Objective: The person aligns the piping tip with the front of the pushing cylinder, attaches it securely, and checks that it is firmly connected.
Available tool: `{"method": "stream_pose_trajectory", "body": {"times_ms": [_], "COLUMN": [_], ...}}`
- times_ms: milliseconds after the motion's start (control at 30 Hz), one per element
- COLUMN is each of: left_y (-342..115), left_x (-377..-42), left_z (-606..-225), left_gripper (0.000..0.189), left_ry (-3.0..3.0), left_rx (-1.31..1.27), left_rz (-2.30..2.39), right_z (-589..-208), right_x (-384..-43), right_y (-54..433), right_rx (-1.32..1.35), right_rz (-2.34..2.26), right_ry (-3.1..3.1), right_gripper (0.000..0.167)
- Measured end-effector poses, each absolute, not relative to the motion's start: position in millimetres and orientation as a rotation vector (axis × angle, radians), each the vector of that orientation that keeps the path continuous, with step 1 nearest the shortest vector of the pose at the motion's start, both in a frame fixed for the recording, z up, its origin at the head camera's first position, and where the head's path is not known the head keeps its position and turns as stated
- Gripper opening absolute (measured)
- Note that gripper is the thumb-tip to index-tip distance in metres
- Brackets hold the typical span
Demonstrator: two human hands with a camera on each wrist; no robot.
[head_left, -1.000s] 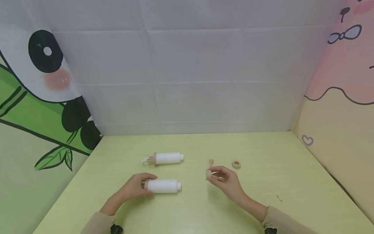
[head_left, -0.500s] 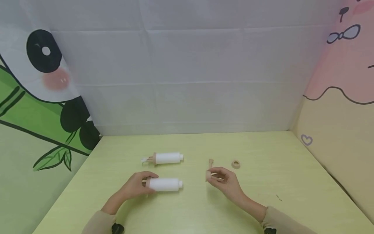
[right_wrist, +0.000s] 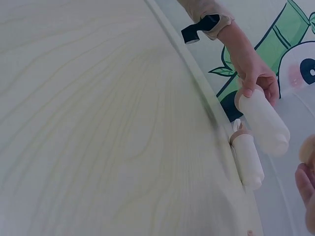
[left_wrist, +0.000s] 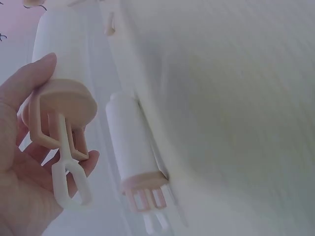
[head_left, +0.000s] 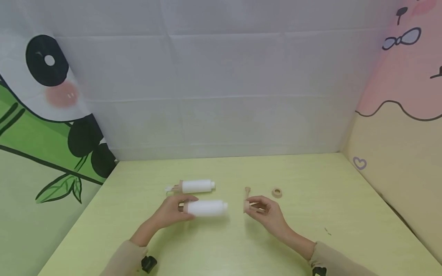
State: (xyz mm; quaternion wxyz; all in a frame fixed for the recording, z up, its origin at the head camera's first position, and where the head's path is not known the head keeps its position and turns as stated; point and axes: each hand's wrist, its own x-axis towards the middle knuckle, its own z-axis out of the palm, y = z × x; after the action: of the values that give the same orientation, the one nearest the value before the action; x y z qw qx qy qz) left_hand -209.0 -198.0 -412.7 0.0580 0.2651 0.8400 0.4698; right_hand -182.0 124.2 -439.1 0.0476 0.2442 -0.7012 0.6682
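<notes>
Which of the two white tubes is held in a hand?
The nearer tube, gripped by the left hand; the other tube lies farther back on the table.

White cylinder, tan slotted end with white loop, held sideways in left hand. Small tan piece pinched in right hand.

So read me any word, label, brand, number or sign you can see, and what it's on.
None can be read.
The held tube and lying tube show no lettering; the ring is too small to tell.
The walls show drawings, including a heart and a bow.
</notes>
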Motion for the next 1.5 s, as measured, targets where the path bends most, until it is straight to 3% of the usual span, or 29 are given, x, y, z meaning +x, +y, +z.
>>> {"method": "stream_pose_trajectory", "body": {"times_ms": [467,933,1300,1500], "left_y": [-171,-163,-160,-160], "left_x": [-209,-206,-202,-202], "left_z": [-407,-410,-405,-402], "left_gripper": [0.041,0.04,0.041,0.041], "left_ry": [2.555,2.552,2.524,2.527], "left_rx": [0.993,0.999,0.972,0.978], "left_rz": [1.49,1.519,1.528,1.5], "right_z": [-440,-441,-419,-432], "right_x": [-188,-188,-176,-183], "right_y": [124,121,118,123], "right_rx": [0.743,0.716,0.768,0.799], "right_rz": [2.04,2.045,1.899,1.95], "right_ry": [-2.137,-2.177,-2.225,-2.222], "right_gripper": [0.028,0.028,0.025,0.027]}}
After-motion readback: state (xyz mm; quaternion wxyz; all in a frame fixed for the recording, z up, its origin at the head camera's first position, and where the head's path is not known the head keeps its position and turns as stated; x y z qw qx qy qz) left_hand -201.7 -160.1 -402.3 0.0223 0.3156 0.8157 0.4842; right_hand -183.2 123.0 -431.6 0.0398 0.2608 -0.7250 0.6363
